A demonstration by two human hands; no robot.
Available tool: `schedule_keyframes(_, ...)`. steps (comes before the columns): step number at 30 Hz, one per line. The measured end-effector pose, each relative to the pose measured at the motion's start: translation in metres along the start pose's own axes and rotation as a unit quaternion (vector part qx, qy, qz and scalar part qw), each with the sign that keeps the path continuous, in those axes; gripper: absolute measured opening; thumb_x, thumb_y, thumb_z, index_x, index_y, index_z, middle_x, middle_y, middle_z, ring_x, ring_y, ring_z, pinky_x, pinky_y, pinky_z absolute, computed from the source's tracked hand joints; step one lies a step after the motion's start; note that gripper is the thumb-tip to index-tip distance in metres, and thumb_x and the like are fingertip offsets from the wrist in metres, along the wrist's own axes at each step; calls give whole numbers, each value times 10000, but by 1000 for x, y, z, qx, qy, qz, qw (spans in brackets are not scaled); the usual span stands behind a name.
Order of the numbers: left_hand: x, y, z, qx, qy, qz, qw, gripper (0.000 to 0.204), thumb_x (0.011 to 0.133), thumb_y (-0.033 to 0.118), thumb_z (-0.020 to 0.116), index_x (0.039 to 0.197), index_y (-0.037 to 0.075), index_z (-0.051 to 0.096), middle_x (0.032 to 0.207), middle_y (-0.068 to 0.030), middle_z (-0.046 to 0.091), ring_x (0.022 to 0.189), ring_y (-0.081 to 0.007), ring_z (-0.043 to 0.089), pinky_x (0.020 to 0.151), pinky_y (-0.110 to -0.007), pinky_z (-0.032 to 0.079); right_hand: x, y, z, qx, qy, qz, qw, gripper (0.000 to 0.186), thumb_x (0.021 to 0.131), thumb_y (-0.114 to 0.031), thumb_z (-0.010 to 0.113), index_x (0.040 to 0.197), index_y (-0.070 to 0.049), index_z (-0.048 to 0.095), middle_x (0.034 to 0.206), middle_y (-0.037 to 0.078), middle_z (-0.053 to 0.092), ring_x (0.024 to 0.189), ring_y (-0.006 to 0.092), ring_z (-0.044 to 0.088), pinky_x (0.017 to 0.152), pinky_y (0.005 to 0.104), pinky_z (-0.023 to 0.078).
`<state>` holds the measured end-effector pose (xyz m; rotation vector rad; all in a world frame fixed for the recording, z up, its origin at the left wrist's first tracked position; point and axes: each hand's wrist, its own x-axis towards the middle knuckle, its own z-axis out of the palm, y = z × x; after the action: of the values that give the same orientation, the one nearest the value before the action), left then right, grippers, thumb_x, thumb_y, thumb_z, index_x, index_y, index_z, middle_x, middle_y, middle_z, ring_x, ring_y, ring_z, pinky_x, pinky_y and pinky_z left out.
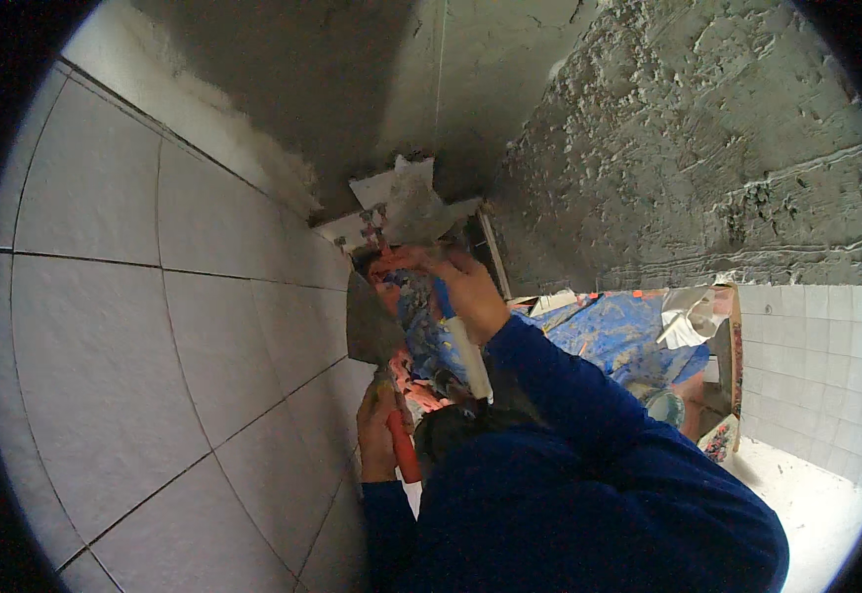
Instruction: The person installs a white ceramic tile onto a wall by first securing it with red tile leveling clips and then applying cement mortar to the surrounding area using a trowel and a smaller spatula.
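My left hand [377,435], low beside the tiled wall, is closed round the red handle [403,450] of a trowel. Its flat grey blade [369,318] points up along the tiles. Ahead of it, my right hand [472,289] grips a scraper by its blue and white handle [468,361]. The broad greyish blade [416,206] reaches toward the bottom of the plastered wall, and its outline is blurred. Pale broken pieces [371,188] show around that blade. Beneath my hands lies crumpled blue and reddish sheeting [426,331], partly hidden by my arms.
Large pale tiles [85,346] cover the wall at my left. Grey plaster [322,79] is ahead, with rough ridged mortar [707,148] to the right. A mortar-stained blue sheet [599,341] bears a crumpled white piece [693,316]. A round container [664,407] stands nearby. Smaller tiles [816,366] line the far right.
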<state>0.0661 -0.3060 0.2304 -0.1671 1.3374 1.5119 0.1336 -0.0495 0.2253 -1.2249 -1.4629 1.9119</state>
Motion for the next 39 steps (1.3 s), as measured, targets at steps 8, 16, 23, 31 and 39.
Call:
schedule_keyframes(8,9,-21,-14,10,-9,-15,1000,288,1024,315,620,1189,82,581,822,-14,590,609,-116,567,519,-277,478,1,-32,84,411,26,147,900,349,1020,-481,588,1032,-132,588,735,28,553,553,176,544,496,352,459)
schedule_keyframes(16,4,-23,-10,40,6,-16,999,219,1029,241,585,1177,81,586,782,-17,582,579,-131,552,524,-279,464,67,-32,175,378,190,114,899,319,1062,-430,507,1103,-113,497,751,36,502,529,185,511,464,369,446)
schedule_keyframes(23,-3,-13,4,34,4,-2,999,215,1025,224,588,1183,78,577,796,-24,579,586,-134,560,529,-285,472,79,-60,182,386,196,95,896,454,1058,-465,500,995,-16,481,769,89,523,527,216,533,447,407,472)
schedule_keyframes(31,-1,-13,1,61,63,-41,995,193,1029,195,570,1179,73,574,793,-33,580,597,-140,566,534,-299,479,72,-66,167,428,156,166,875,436,1052,-462,526,999,-30,510,818,95,538,580,227,560,484,412,493)
schedule_keyframes(39,2,-17,-6,53,-1,-11,999,208,1034,222,573,1177,72,584,799,-23,587,584,-112,544,519,-264,444,53,-73,140,554,79,196,805,392,1075,-451,458,1052,-70,544,818,75,522,628,229,528,565,422,493)
